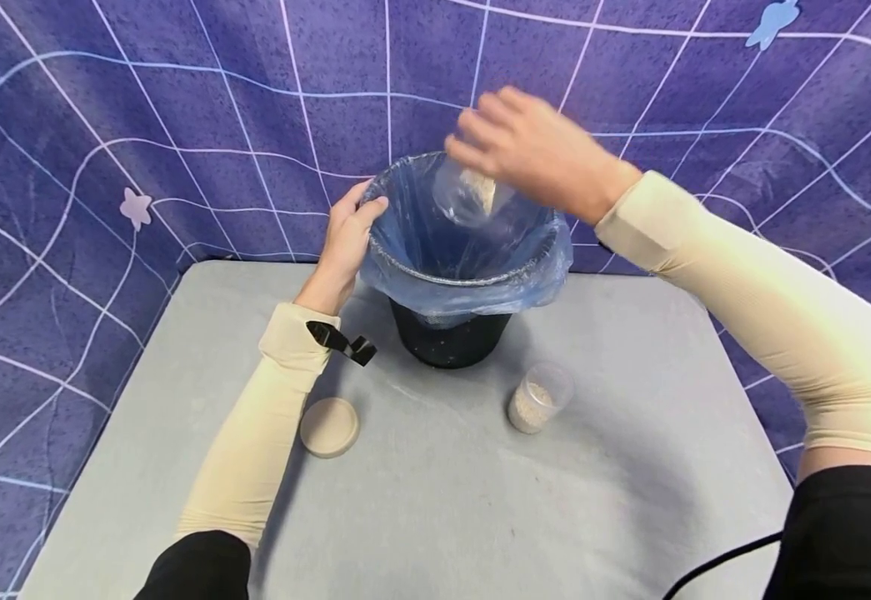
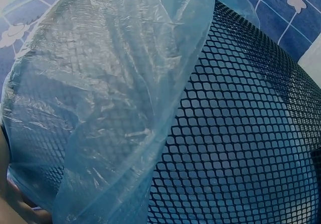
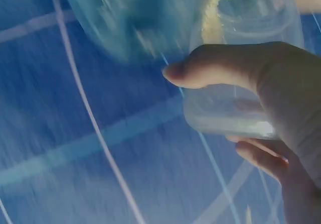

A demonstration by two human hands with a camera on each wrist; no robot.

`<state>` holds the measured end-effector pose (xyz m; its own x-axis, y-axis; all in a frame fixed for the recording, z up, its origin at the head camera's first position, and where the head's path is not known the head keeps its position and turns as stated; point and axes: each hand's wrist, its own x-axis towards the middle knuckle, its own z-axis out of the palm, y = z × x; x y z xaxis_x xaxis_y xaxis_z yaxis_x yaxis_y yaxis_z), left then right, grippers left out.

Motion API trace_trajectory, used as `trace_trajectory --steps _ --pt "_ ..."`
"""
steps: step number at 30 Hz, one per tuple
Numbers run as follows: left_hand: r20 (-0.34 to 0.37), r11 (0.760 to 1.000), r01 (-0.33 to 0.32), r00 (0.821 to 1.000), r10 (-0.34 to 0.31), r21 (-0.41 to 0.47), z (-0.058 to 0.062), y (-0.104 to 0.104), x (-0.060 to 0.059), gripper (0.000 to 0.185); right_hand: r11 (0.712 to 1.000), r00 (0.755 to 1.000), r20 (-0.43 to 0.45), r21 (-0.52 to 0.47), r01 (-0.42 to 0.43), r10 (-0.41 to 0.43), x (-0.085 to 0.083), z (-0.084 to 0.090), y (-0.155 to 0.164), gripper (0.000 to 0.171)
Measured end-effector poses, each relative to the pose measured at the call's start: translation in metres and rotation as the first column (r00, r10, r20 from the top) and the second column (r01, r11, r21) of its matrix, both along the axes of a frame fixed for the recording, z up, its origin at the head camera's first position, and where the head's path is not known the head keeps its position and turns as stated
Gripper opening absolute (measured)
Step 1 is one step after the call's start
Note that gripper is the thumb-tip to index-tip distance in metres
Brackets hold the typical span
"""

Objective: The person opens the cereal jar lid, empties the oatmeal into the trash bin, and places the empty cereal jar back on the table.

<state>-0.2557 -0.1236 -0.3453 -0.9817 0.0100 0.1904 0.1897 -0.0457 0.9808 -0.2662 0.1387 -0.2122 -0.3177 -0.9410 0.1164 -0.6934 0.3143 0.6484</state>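
Note:
A black mesh wastebasket (image 1: 450,340) stands at the back of the table, lined with a translucent blue bag (image 1: 473,292) folded over its rim. My left hand (image 1: 347,233) grips the rim at its left side, thumb over the edge. Above the basket's mouth, my right hand (image 1: 536,152) holds a clear plastic jar (image 1: 456,198), blurred by motion and tipped over. Pale grains (image 3: 213,23) cling along one side inside the jar in the right wrist view. The left wrist view shows the bag and mesh wall (image 2: 235,123) up close, with fingers at its lower left edge.
A clear cup (image 1: 534,402) partly filled with pale grains stands on the grey table (image 1: 435,500), front right of the basket. A round beige lid (image 1: 330,427) lies near the left forearm. Purple patterned fabric (image 1: 255,125) hangs behind. A black cable (image 1: 728,557) crosses the lower right.

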Motion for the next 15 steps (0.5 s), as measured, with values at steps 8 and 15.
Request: trace_trajectory --steps 8,15 --pt "0.015 1.000 0.008 1.000 -0.008 -0.002 -0.001 -0.001 0.002 0.047 0.996 0.999 0.013 0.075 -0.045 0.044 -0.001 -0.040 -0.003 0.049" --pt "0.018 1.000 0.012 1.000 -0.012 0.005 0.002 -0.002 0.002 0.048 0.997 0.999 0.045 0.075 -0.004 0.001 0.004 -0.021 -0.001 0.066"
